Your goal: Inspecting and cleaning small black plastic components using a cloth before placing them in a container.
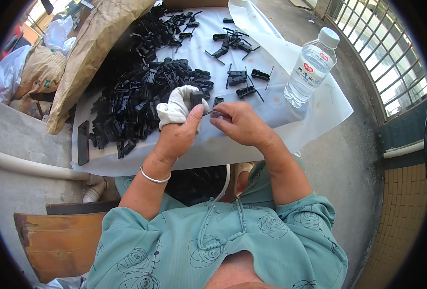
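Observation:
My left hand (182,132) is closed around a bunched white cloth (172,108) and a small black plastic part (196,98), which sticks up beside the thumb. Just to its right, my right hand (244,124) pinches a thin, narrow piece (217,113) that reaches toward the black part. Whether this thin piece is a blade or a strip, I cannot tell. Both hands are over the near edge of a table covered in white sheeting (266,137). Left of and beyond them lies a big heap of similar black parts (141,91).
Several loose black parts (236,77) lie right of the heap, some with thin prongs. A clear water bottle (306,72) stands at the table's right. Brown paper (85,53) borders the left side, near a flat black phone-like object (83,143). A white-rimmed container (227,182) is below the table edge.

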### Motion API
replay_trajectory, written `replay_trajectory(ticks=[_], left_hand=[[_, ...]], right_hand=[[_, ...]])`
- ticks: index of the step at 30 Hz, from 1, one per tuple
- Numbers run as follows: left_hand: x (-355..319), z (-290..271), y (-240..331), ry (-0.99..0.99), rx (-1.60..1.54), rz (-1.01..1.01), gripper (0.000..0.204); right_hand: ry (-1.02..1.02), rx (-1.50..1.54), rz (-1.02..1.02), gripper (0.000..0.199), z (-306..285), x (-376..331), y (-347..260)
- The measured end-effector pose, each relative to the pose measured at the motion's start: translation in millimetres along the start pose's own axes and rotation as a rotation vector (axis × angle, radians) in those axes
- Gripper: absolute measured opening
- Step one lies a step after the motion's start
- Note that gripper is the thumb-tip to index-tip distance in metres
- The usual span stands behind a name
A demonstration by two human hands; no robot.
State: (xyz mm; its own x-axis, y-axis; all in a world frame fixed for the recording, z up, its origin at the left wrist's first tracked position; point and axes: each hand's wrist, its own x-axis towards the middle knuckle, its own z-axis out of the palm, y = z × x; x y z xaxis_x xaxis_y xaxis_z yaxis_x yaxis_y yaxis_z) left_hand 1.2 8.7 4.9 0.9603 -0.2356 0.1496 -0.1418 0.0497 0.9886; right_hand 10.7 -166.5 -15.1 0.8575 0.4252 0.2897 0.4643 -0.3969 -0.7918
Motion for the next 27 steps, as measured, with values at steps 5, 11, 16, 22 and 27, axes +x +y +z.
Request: replay_trajectory(ticks=[5, 11, 16, 22, 27], left_hand=[[0.8, 1.6, 7.3, -0.02, 0.094, -0.012, 0.033], [-2.1, 7.8, 8.7, -0.216, 0.242, 0.001, 0.031], [-2.1, 10.9, 13.6, -0.243, 0.173, -0.051, 0.029], [-3.4, 6.9, 18.3, -0.269, 0.197, -0.042, 0.029], [-4.4, 11.3, 12.6, -0.23, 0.134, 0.038, 0.028]], right_hand=[[0.19, 0.137, -0.141, 0.009, -5.7, 0.7, 2.5], [0.181, 0.176, -0.148, 0.01, 3.0, 3.1, -3.0], [0.134, 0.454, 0.036, 0.013, -4.0, 0.7, -3.0], [0.144, 0.413, 0.005, 0.017, -5.9, -2.8, -4.0], [0.302, 0.201, -0.029, 0.019, 8.7, 0.1, -10.0]])
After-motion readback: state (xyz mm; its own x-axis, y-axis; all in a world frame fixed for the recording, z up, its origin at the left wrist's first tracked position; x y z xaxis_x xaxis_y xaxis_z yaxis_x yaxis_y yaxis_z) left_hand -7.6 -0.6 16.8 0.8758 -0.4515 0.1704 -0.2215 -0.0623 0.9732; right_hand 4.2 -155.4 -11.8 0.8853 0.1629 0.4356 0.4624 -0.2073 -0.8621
